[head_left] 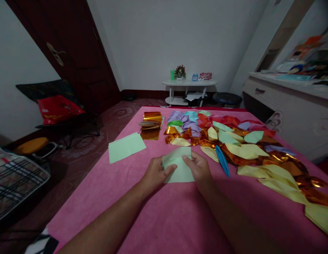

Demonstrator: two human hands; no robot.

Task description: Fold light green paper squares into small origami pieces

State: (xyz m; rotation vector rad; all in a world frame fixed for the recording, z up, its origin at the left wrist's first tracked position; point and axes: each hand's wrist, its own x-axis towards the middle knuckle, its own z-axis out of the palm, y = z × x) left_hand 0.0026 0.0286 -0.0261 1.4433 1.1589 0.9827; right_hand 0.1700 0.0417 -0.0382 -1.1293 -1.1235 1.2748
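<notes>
A pale green sheet of paper point(180, 173) is held up between my two hands over the pink cloth. My left hand point(160, 173) grips its left side, thumb on the near face and fingers behind. On the opposite side, my right hand point(199, 167) pinches the upper right part, its thumb pressed on the face. A crease runs across the sheet near the thumbs. Left of my hands lies a stack of pale green paper point(127, 148). Just right of my right hand is a narrow blue folded paper piece point(222, 160).
Folded paper shapes in yellow point(244, 151), purple point(192, 127) and shiny gold point(281, 157) spread over the right of the pink cloth point(100, 211). Gold foil sheets point(150, 132) are stacked at the far left. Beyond stand a small white table point(189, 83) and a black stool point(227, 98).
</notes>
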